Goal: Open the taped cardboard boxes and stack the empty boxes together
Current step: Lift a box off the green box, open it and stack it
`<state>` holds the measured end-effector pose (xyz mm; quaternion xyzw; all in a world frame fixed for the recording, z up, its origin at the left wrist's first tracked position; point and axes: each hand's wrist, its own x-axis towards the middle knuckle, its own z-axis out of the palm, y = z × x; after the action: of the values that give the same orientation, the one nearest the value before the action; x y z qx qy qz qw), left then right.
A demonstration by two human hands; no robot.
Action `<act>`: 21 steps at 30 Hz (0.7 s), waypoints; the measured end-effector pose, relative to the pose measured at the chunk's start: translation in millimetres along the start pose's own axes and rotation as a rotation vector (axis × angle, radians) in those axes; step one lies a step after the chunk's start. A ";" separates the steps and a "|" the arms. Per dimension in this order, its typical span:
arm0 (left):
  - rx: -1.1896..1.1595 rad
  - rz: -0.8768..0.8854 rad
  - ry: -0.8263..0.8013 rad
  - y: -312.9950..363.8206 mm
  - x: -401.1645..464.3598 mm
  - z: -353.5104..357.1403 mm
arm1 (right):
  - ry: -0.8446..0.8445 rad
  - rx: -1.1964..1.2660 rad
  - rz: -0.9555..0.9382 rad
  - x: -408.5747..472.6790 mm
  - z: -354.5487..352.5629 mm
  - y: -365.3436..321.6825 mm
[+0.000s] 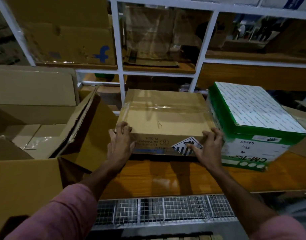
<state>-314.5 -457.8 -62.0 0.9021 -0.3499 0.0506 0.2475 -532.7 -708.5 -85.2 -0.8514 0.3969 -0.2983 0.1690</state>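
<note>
A flat brown cardboard box (163,116) lies on the wooden table (174,177) in the middle, its top sealed with clear tape and a black-and-white diamond label on its near side. My left hand (120,144) grips its near left corner, fingers curled over the top edge. My right hand (206,147) holds the near right corner the same way. To the left stands a large open brown box (44,118) with flaps up and smaller boxes inside.
A green-and-white box (252,125) sits close against the brown box's right side. A white-framed shelf (119,49) with cartons stands behind the table. A wire mesh rack (162,210) runs below the table's near edge. Another brown carton (24,184) is at the near left.
</note>
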 end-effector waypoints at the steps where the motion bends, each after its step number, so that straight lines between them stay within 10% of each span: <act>1: -0.003 -0.008 -0.005 -2.9 0.5 4.7 | -0.019 0.008 -0.001 1.1 0.6 -0.5; 21: 0.174 0.041 -0.293 -27.5 26.2 45.4 | -0.399 -0.189 0.040 10.9 57.6 -17.0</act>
<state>-280.5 -478.1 -106.0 0.9104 -0.3951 -0.0462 0.1139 -480.4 -703.3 -116.3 -0.8976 0.3987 -0.0821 0.1694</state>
